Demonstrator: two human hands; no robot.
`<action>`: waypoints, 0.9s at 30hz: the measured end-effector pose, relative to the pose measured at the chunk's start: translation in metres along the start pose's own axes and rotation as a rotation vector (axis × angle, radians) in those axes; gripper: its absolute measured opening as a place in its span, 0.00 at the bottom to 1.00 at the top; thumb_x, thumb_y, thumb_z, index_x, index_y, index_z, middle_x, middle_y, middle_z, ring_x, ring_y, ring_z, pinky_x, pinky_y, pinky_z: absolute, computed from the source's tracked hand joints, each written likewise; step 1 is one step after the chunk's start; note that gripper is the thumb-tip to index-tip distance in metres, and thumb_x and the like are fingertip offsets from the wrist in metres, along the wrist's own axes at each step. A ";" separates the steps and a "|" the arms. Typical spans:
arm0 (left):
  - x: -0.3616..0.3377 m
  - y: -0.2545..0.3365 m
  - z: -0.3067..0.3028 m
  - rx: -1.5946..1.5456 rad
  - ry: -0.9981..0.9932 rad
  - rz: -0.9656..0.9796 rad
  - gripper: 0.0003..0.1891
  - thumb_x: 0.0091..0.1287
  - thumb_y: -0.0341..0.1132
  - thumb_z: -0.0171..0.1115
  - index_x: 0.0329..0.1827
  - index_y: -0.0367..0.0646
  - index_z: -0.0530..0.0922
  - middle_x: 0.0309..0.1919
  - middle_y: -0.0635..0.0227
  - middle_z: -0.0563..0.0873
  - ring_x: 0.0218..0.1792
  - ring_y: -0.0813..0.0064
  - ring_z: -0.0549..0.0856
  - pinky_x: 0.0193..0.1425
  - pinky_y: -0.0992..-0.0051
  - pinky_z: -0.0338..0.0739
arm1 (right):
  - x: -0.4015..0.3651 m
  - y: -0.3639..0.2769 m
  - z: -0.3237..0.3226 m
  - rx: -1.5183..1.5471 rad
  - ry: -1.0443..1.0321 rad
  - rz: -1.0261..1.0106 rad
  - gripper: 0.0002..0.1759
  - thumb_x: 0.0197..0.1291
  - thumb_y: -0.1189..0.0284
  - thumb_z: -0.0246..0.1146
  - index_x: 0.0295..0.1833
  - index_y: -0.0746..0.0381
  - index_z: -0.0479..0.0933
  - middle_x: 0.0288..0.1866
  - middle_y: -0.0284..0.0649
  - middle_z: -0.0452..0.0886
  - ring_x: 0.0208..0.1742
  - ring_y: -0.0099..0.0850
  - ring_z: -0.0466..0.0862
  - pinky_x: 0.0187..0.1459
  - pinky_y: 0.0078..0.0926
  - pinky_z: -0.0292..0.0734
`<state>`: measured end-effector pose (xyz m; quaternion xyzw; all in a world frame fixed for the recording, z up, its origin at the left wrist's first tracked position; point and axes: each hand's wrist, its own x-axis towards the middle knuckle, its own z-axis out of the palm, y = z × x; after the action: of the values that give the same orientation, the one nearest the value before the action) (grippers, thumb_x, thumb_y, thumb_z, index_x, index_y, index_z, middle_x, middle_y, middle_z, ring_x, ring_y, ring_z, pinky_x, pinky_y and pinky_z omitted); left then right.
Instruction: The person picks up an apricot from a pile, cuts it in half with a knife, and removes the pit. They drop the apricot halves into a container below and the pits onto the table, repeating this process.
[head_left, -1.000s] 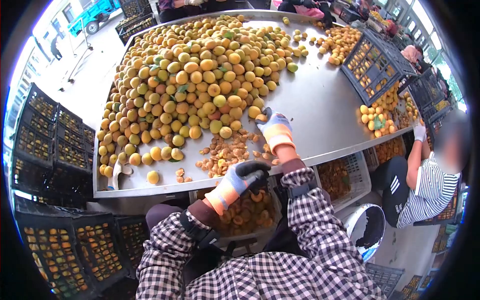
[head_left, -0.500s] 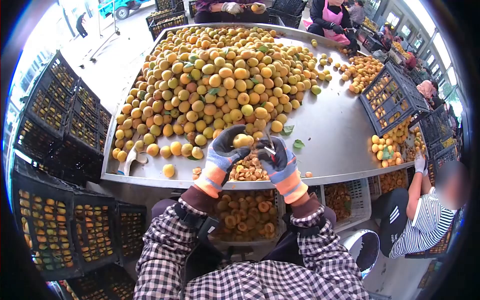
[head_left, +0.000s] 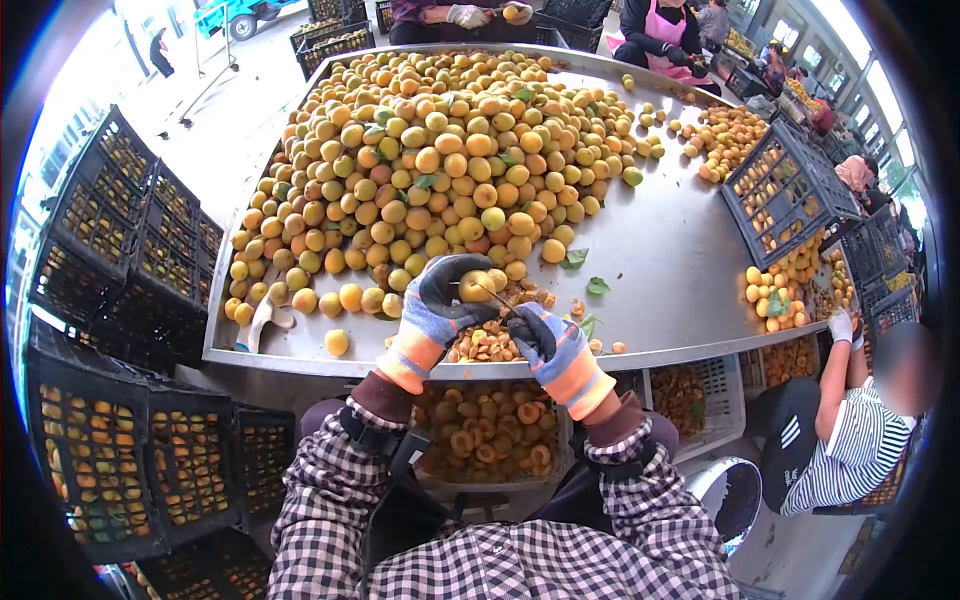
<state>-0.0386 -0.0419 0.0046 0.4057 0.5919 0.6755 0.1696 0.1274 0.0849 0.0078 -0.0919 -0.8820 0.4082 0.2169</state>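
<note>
My left hand (head_left: pixel 436 310), in a dark-palmed glove with a blue and orange cuff, is closed round a yellow apricot (head_left: pixel 474 287). A small knife (head_left: pixel 497 300) is gripped in my gloved right hand (head_left: pixel 546 342), its thin blade reaching up to the fruit and its handle hidden by the fingers. Below both hands, apricot pits (head_left: pixel 484 346) lie heaped at the table's near edge. Just beyond them rises a big pile of whole apricots (head_left: pixel 440 165). A crate (head_left: pixel 482 484) of split apricot halves stands under the edge, between my knees.
The metal table (head_left: pixel 660 270) has a raised rim. Black crates (head_left: pixel 95 450) of apricots are stacked at left, and another crate (head_left: pixel 785 195) leans on the table at right. A white bucket (head_left: pixel 728 505) stands by a seated person (head_left: pixel 850 440) in stripes. Others sit across the table.
The knife has swung from pointing up and away to lie against the apricot. My right hand has turned and lowered slightly; a leaf and scraps now show beyond it.
</note>
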 end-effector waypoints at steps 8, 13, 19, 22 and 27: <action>-0.003 0.002 -0.001 0.057 -0.020 -0.056 0.31 0.42 0.24 0.81 0.53 0.38 0.80 0.48 0.69 0.82 0.50 0.77 0.82 0.58 0.73 0.78 | -0.001 -0.007 0.008 -0.137 -0.021 0.002 0.19 0.56 0.81 0.64 0.55 0.66 0.73 0.43 0.49 0.84 0.44 0.46 0.85 0.44 0.35 0.80; -0.008 0.011 0.009 -0.210 0.001 -0.219 0.29 0.46 0.23 0.79 0.53 0.36 0.78 0.46 0.68 0.83 0.48 0.77 0.83 0.55 0.76 0.79 | 0.002 -0.009 0.014 -0.082 0.044 -0.010 0.13 0.60 0.70 0.62 0.49 0.61 0.75 0.39 0.51 0.83 0.41 0.51 0.83 0.39 0.42 0.79; -0.006 0.026 0.001 -0.399 -0.167 -0.300 0.32 0.48 0.22 0.77 0.60 0.36 0.76 0.51 0.67 0.83 0.51 0.75 0.83 0.56 0.75 0.79 | 0.004 -0.004 0.012 -0.047 0.029 -0.045 0.14 0.60 0.71 0.63 0.50 0.61 0.74 0.39 0.51 0.82 0.40 0.51 0.83 0.39 0.43 0.79; -0.007 0.028 -0.004 -0.373 -0.159 -0.351 0.31 0.48 0.22 0.77 0.59 0.36 0.77 0.51 0.66 0.84 0.52 0.74 0.83 0.58 0.74 0.78 | 0.001 -0.008 0.004 -0.034 0.031 -0.045 0.16 0.59 0.72 0.65 0.52 0.61 0.72 0.38 0.50 0.82 0.41 0.51 0.83 0.39 0.43 0.79; -0.013 0.029 0.007 -0.461 -0.050 -0.309 0.26 0.54 0.30 0.75 0.57 0.35 0.78 0.47 0.69 0.84 0.49 0.78 0.82 0.56 0.76 0.77 | -0.002 -0.006 0.018 0.106 0.109 -0.035 0.15 0.59 0.77 0.63 0.52 0.62 0.72 0.38 0.50 0.82 0.40 0.52 0.83 0.38 0.42 0.78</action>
<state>-0.0179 -0.0531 0.0272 0.2778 0.4733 0.7481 0.3731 0.1213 0.0681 0.0019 -0.0869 -0.8475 0.4448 0.2762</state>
